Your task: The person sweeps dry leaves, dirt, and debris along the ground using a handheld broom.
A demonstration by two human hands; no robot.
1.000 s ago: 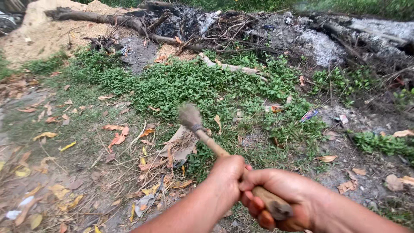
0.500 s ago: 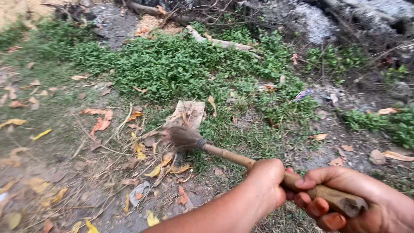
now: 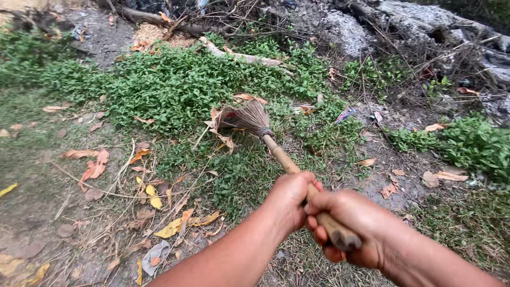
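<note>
both hands, left hand (image 3: 289, 199) ahead and right hand (image 3: 353, 228) at the butt, grip the broom (image 3: 276, 151) closed. its bristle head has swung from the near leaf litter (image 3: 159, 212) out to the far green weeds (image 3: 175, 85), pushing a leaf-strewn scrap ahead of it.

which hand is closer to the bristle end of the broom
Left. The left hand grips the wooden handle farther up, toward the bristles. The right hand grips the butt end, behind the left hand.

A small crumpled blue-and-red wrapper (image 3: 345, 114) lies on the ground beside the green weeds (image 3: 175, 85).
</note>
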